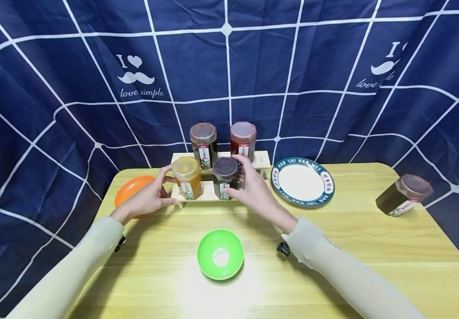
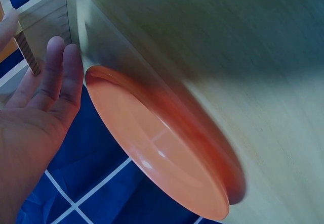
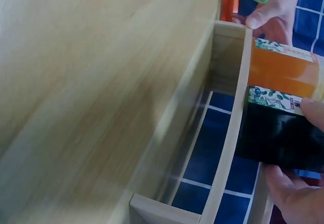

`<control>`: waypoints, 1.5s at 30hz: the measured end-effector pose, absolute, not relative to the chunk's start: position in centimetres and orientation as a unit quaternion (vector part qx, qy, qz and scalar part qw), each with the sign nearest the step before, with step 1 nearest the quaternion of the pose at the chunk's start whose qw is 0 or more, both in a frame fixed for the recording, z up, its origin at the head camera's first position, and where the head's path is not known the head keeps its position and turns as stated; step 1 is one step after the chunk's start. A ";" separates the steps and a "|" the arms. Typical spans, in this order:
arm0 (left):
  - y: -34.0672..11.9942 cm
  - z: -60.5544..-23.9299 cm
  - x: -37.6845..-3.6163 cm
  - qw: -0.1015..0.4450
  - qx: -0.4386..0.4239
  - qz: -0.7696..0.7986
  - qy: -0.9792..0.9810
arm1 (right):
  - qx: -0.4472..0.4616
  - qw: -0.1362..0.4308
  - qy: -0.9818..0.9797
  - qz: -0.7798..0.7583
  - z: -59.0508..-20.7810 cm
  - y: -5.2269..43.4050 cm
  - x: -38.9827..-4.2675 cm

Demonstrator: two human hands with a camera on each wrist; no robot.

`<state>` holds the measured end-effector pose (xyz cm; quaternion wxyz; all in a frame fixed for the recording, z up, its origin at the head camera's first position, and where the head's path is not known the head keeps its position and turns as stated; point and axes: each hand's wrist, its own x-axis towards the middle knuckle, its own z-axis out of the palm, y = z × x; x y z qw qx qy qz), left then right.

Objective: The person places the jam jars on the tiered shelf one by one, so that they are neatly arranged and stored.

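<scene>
A two-step wooden rack (image 1: 207,191) stands at the back of the table. My right hand (image 1: 255,188) grips a dark jar (image 1: 225,177) on its lower step, thumb across the label and fingers around the far side. Beside that jar is a yellow-orange jar (image 1: 187,179). My left hand (image 1: 149,195) holds the rack's left end, its thumb at the front corner and other fingers by the side panel (image 2: 45,19). On the upper step are another dark jar (image 1: 204,144) and a red jar (image 1: 243,139).
An orange bowl (image 1: 131,189) lies left of the rack, partly behind my left forearm. In front is a green bowl (image 1: 220,254). A plate with a dark green rim (image 1: 277,186) is right of the rack, and a brown jar (image 1: 402,195) stands farther right. A blue checked cloth (image 1: 197,66) hangs behind.
</scene>
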<state>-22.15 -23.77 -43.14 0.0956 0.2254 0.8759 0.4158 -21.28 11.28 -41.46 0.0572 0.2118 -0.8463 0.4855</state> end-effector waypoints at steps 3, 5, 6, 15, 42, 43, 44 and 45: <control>-23.8 -43.2 -22.2 0.096 0.228 0.417 0.875 | 0.200 0.048 -0.842 0.499 -41.5 11.0 -21.2; -23.7 -43.2 -22.2 0.094 0.232 0.418 0.873 | 0.193 0.045 -0.844 0.498 -41.5 11.0 -21.2; -23.7 -43.3 -22.2 0.094 0.234 0.418 0.873 | 0.190 0.044 -0.845 0.498 -41.5 11.0 -21.2; -23.7 -43.2 -22.4 0.093 0.234 0.419 0.873 | 0.180 0.040 -0.851 0.493 -41.6 11.1 -21.1; -23.7 -43.5 -22.2 0.089 0.238 0.420 0.871 | 0.205 0.038 -0.823 0.528 -40.3 13.1 -18.1; -23.7 -43.5 -22.2 0.088 0.238 0.419 0.872 | 0.205 0.036 -0.819 0.534 -40.2 13.3 -17.9; -23.7 -43.5 -22.2 0.088 0.238 0.419 0.872 | 0.205 0.034 -0.816 0.540 -40.0 13.6 -17.7; -23.8 -43.5 -22.2 0.088 0.238 0.420 0.872 | 0.206 0.032 -0.813 0.544 -39.9 13.8 -17.6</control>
